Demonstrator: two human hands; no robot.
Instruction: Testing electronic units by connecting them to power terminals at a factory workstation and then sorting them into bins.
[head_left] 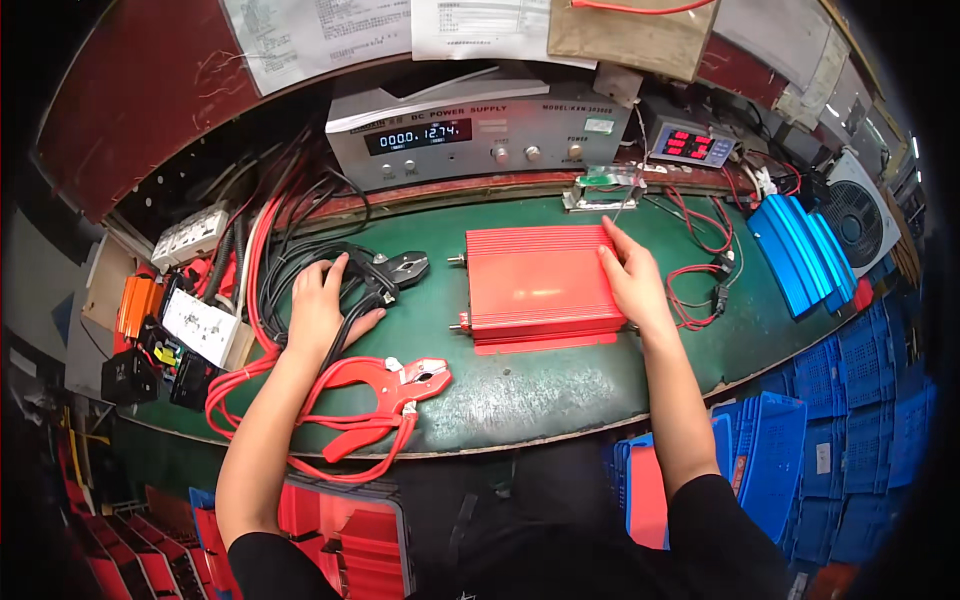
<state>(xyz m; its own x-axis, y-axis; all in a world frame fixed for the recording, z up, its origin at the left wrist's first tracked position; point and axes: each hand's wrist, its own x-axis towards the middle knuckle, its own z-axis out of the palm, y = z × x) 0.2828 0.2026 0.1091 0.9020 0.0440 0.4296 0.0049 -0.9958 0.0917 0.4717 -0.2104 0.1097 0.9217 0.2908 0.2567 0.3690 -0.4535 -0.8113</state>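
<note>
A red finned metal box (535, 285) lies flat in the middle of the green bench mat (520, 390). My right hand (632, 280) rests on its right edge, fingers flat against the top. My left hand (322, 305) is closed around the handles of a black clamp (392, 272), whose jaws point right toward the box. A red clamp (385, 385) with a red cable lies on the mat just below my left hand, untouched.
A grey power supply (480, 135) with a lit display stands behind the box, a small meter (690, 143) to its right. Blue finned cases (800, 250) lean at right beside a fan (862, 215). Tangled red and black cables (265, 250) and sockets crowd the left. Blue crates (850, 400) sit below right.
</note>
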